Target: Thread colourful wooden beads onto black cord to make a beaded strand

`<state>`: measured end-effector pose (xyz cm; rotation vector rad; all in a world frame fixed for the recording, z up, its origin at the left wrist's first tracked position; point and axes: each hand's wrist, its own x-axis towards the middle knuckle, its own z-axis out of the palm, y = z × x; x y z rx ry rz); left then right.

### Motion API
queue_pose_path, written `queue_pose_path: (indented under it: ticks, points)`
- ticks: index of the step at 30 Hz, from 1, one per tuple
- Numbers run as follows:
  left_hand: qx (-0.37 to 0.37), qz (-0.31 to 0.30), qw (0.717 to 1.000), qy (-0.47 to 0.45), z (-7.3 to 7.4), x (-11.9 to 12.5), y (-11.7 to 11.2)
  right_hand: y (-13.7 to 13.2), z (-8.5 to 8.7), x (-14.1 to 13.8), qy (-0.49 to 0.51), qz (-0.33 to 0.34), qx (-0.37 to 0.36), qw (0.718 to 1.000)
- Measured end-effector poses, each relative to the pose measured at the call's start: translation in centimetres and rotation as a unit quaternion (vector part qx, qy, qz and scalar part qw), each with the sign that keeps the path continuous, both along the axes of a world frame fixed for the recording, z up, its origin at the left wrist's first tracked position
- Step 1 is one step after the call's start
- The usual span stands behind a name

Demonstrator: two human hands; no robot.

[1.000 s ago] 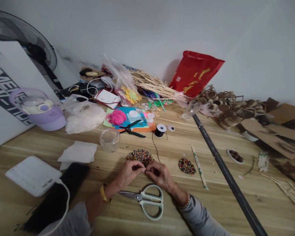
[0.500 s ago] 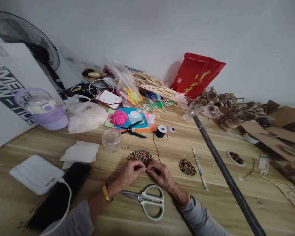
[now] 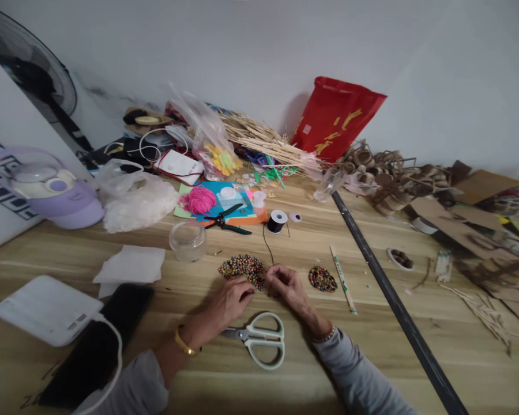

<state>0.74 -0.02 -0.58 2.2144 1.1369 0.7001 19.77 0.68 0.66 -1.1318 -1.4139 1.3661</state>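
Note:
A pile of multicoloured beads (image 3: 242, 268) lies on the table in front of me. My left hand (image 3: 232, 300) is at its near edge, thumb and fingertips drawn together; whatever they pinch is too small to make out. A thin black cord (image 3: 269, 245) runs from a spool (image 3: 277, 221) down to my right hand (image 3: 288, 288), whose thumb and forefinger are closed on it just right of the beads. Scissors (image 3: 263, 341) with pale handles lie below my hands, their blades partly hidden under my left wrist. A second, ring-shaped cluster of beads (image 3: 322, 279) sits to the right.
A clear jar (image 3: 188, 242), black-handled pliers (image 3: 227, 220) and pink yarn (image 3: 199, 200) stand beyond my left hand. To the right are a paper-wrapped stick (image 3: 343, 279) and a long dark strip (image 3: 389, 294). A white device (image 3: 47, 310) with a cable lies at left.
My hands have parted slightly; before, their fingertips met in front of the bead pile. The view has shifted a little, so things appear further left and higher.

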Motion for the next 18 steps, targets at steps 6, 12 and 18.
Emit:
queue_pose_path:
  ticks: [6, 12, 18]
  points:
    - [0.026, -0.014, 0.998, 0.051, -0.09, 0.29, -0.26, 0.22, 0.22, 0.45, -0.001, -0.002, 0.008, 1.0]
    - [0.027, -0.008, 0.998, 0.055, -0.07, 0.41, -0.2, -0.33, 0.63, 0.04, -0.012, 0.036, 0.007, 0.999]
    - [-0.051, 0.021, 0.998, -0.04, 0.28, -0.05, 0.35, -0.69, 0.52, -0.48, -0.041, 0.062, 0.033, 0.997]
